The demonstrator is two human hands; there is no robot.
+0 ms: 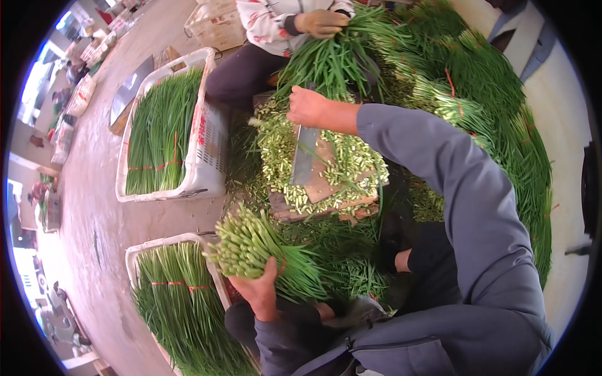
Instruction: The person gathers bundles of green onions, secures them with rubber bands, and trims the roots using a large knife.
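My left hand (256, 291) is wrapped round a bunch of garlic chives (248, 247), low in front of me beside the near crate. Its pale stem ends point up and left, and the green leaves trail to the right. My right hand (307, 106) is closed at the upper end of a knife (303, 156) with a broad, flat blade; the handle is hidden in the fist. The blade stands over a wooden chopping board (323, 166), which is strewn with short chopped stem ends (282, 160).
Two white plastic crates of tied chives (164, 135) (182, 294) stand on the left. Across from me, a person's gloved hand (322, 24) holds loose chives. A large heap of bundles (501, 106) lies on the right. Cut leaves (342, 250) cover the ground below the board.
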